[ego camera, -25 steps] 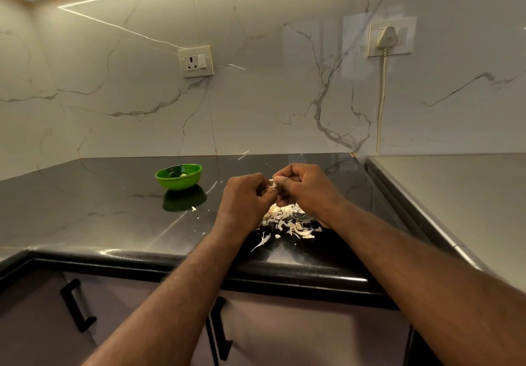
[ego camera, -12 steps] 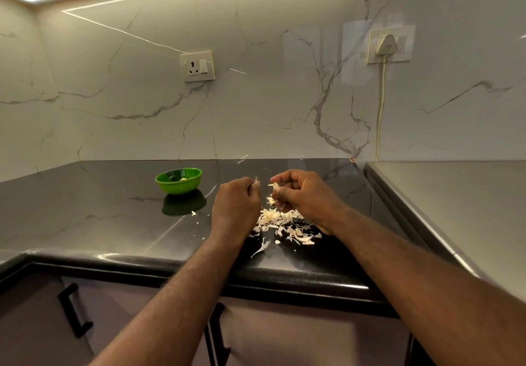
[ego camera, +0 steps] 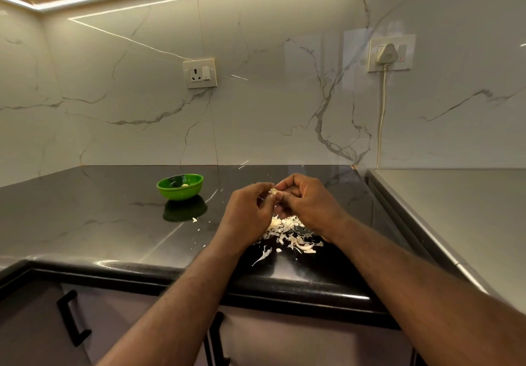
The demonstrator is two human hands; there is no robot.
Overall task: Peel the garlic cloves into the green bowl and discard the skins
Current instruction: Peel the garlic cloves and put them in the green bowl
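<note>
Half a second back, hands apart, the left one tugging off a bit of skin. Now back together: left hand [ego camera: 250, 209] and right hand [ego camera: 308, 203] touching, up over the middle of the surface [ego camera: 85, 223], nearer its front edge than its back. Both curled, pinching one garlic clove [ego camera: 273, 192] at the fingertips. Looks like more skin left to pull, so peeling of this one not done yet.

Dark, shiny, smooth surface, with thin pale lines like stone. Small round green bowl [ego camera: 180, 194] toward the back left, well apart from the hands, glossy like plastic, with a pale peeled piece [ego camera: 185, 185] inside. Heap of skins [ego camera: 290, 234] right under the hands, near the front edge: thin, dry, curly, papery flakes, white and light tan, with a few strays toward the bowl. Not thrown away yet. Clove small, pale, a bit pointed; too tiny to tell how much skin sticks on.
</note>
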